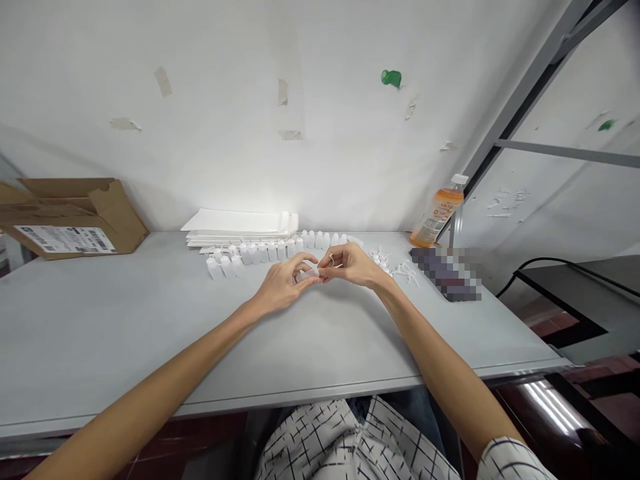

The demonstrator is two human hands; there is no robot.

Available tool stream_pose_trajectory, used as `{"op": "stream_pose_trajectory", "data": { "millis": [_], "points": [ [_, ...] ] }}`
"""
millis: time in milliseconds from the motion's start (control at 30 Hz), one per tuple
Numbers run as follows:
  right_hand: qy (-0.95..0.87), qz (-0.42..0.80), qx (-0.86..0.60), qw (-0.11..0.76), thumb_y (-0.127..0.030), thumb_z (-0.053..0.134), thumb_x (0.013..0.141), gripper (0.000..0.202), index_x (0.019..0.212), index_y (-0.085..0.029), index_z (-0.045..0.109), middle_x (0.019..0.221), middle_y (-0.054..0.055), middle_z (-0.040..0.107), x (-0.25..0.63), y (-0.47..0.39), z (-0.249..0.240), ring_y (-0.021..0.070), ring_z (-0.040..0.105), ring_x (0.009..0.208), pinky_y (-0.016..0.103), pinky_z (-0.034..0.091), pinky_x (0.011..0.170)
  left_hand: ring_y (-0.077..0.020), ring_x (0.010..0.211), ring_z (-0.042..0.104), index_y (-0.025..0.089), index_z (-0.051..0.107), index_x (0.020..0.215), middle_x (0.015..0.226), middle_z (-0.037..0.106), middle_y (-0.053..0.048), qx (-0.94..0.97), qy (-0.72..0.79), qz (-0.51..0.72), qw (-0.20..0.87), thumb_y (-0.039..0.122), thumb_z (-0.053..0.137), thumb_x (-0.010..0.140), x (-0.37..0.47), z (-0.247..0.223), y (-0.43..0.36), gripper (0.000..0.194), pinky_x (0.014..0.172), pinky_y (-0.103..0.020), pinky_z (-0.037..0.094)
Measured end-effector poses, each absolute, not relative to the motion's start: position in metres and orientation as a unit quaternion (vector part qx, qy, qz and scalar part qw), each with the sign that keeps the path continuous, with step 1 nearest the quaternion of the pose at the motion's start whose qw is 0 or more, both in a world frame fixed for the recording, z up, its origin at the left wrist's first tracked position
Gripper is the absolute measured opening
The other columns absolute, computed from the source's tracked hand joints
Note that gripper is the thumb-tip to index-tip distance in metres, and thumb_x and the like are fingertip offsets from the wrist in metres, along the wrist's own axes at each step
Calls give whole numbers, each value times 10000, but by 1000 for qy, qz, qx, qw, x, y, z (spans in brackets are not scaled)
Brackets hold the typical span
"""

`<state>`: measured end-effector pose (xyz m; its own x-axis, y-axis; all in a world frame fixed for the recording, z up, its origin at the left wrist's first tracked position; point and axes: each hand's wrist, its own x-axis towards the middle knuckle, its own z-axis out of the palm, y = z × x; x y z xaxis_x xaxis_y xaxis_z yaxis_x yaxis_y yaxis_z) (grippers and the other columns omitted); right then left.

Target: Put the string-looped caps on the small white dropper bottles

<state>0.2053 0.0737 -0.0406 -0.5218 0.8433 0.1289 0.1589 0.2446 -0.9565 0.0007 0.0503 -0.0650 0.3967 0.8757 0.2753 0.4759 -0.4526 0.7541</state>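
Over the middle of the table, my left hand (284, 283) grips a small white plastic bottle (309, 273) between thumb and fingers, its end tilted toward the right. My right hand (349, 265) is closed in a pinch at that end, and a thin white strip (331, 259) curves out between its fingers. The fingers partly cover the bottle, so where strip and bottle meet is hidden. Just behind the hands stand rows of similar small white bottles (263, 253). To the right of my right hand lie loose piles of small thin white pieces (407, 272).
A stack of flat white sheets or envelopes (240, 223) lies against the wall. An open cardboard box (75, 217) sits at the far left. On the right are an orange drink bottle (439, 212) and a dark, blurred-out flat object (445, 275). A metal frame (530, 73) rises beyond.
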Motion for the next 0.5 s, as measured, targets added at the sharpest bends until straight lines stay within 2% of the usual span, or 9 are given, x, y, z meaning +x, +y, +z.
{"op": "stream_pose_trajectory", "data": {
  "millis": [133,333,500],
  "points": [
    [-709,483,-356,371,-317,789,704,207,773,-147,692,704,28,703,203,71,-37,189,721,700,370,625,732,-130,580,611,239,581,1175,967,765,-29,757,440,375,303,501,642,858,2,-67,52,416,560,-249,414],
    [-726,413,-358,417,-352,748,765,192,804,-174,688,769,37,700,198,70,-37,196,715,757,360,628,712,-163,683,666,203,592,1285,1048,747,-81,739,456,392,304,529,630,868,2,-65,54,531,604,-268,486],
    [-749,342,-375,426,-224,679,803,78,864,-185,710,883,50,729,194,66,-39,205,718,850,347,610,737,-197,739,688,166,700,1153,940,738,-69,733,448,384,338,578,527,921,1,-64,54,505,613,-278,517]
  ]
}}
